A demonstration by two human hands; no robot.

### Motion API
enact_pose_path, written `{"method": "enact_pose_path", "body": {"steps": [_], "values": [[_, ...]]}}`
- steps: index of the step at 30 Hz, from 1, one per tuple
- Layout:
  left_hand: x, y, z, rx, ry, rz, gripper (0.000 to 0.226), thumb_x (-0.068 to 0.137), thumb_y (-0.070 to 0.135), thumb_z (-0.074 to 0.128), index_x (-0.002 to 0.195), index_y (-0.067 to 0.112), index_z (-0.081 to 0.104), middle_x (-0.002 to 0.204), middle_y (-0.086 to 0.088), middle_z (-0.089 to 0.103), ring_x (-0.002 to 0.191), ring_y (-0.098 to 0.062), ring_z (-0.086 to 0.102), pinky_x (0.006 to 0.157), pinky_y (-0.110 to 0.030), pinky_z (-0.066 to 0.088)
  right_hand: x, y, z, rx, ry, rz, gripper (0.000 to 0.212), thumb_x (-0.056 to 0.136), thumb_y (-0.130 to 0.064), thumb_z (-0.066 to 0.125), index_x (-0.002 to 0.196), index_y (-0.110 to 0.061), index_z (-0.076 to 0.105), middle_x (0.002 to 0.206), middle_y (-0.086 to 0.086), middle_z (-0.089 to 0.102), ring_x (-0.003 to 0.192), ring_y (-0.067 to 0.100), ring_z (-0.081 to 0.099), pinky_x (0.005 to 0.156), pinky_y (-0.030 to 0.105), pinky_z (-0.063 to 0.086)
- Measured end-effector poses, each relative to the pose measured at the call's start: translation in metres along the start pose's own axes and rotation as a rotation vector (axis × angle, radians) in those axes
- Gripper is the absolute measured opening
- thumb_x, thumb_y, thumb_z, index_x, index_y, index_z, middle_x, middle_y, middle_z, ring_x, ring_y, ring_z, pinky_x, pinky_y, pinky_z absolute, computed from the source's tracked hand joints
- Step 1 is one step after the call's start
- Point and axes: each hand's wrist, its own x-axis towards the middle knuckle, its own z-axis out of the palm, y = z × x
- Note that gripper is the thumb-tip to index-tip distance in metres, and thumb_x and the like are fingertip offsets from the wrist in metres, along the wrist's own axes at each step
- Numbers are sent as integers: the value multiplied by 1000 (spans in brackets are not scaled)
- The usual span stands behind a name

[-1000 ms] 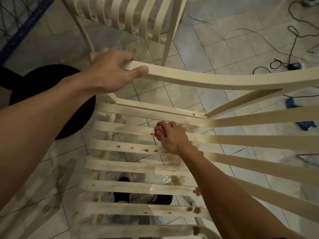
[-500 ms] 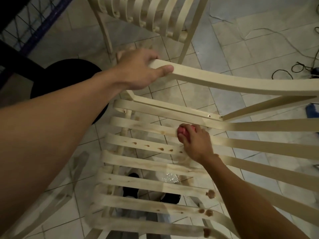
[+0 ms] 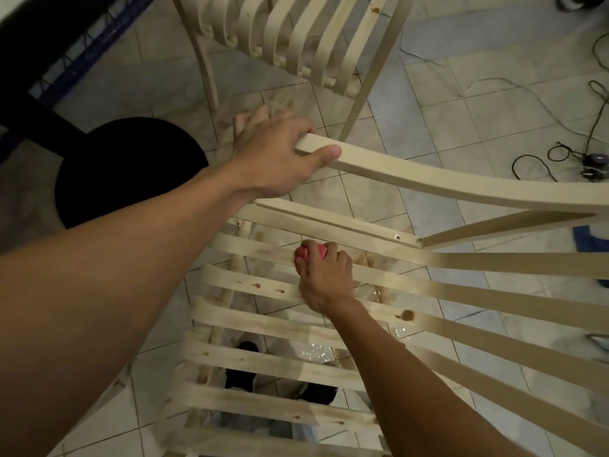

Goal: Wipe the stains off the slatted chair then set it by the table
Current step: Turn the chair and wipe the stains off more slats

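A pale wooden slatted chair (image 3: 270, 328) fills the lower half of the view, tilted over with its slats running left to right. Small brown stains (image 3: 407, 314) dot several slats. My left hand (image 3: 280, 153) grips the end of the chair's curved top rail (image 3: 445, 186). My right hand (image 3: 324, 278) is closed around a pink cloth or sponge (image 3: 311, 251) and presses it on the second slat from the top.
A second slatted chair (image 3: 296, 37) stands behind on the tiled floor. A round black base (image 3: 128, 169) with a dark post lies at left beside a blue wire rack (image 3: 82, 51). Cables (image 3: 560, 156) trail at right, near a blue cloth (image 3: 590, 242).
My right hand has slid the pink cloth a little along the slat. The view has shifted, so the chair and the black base sit further right in frame.
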Motion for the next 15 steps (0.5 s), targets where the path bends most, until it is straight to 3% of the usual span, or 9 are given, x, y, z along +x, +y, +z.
{"method": "enact_pose_path", "body": {"steps": [8, 15], "values": [[-1, 1, -3, -12, -22, 7, 42, 89, 71, 46, 102, 35, 64, 105, 12, 56, 110, -18, 36, 94, -38, 19, -6, 29, -6, 24, 4, -20, 38, 104, -47, 33, 140, -36, 36, 139, 11, 43, 124, 34, 42, 116, 50, 22], [-1, 0, -3, 19, -38, 15, 49, 90, 72, 42, 106, 32, 64, 104, 12, 54, 104, -16, 33, 89, -36, 18, -4, 14, -5, 20, 8, 99, 36, 105, -42, 31, 137, -28, 40, 138, 16, 40, 123, 40, 38, 112, 49, 22]]}}
